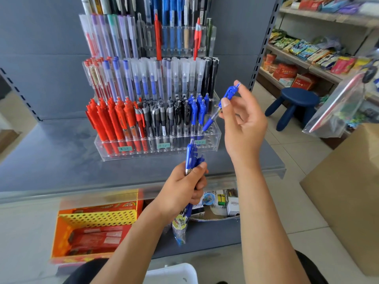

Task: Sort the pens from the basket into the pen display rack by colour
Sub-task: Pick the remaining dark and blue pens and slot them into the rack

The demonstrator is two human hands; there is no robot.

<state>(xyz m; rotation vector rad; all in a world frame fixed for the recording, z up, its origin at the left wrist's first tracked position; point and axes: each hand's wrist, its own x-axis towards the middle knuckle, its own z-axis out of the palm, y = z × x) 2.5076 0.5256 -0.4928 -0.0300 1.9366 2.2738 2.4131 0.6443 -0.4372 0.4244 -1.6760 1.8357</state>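
Observation:
A clear acrylic pen display rack (213, 140) stands on the grey shelf, tiered. Its front row holds red pens (110, 119) at the left, black pens (164, 117) in the middle and blue pens (196, 111) at the right. My right hand (244, 121) pinches a single blue pen (213, 117), tilted, its tip just above the empty holes at the front row's right end. My left hand (184, 187) grips a bunch of blue pens (191, 156) upright, in front of the rack. A white basket rim (174, 273) shows at the bottom edge.
A yellow and orange perforated box (92, 222) sits on the lower shelf at the left, small packaged goods (223, 201) beside it. A dark blue stool (295, 103) stands on the floor at the right. A cardboard box (348, 191) fills the right side, below snack shelves.

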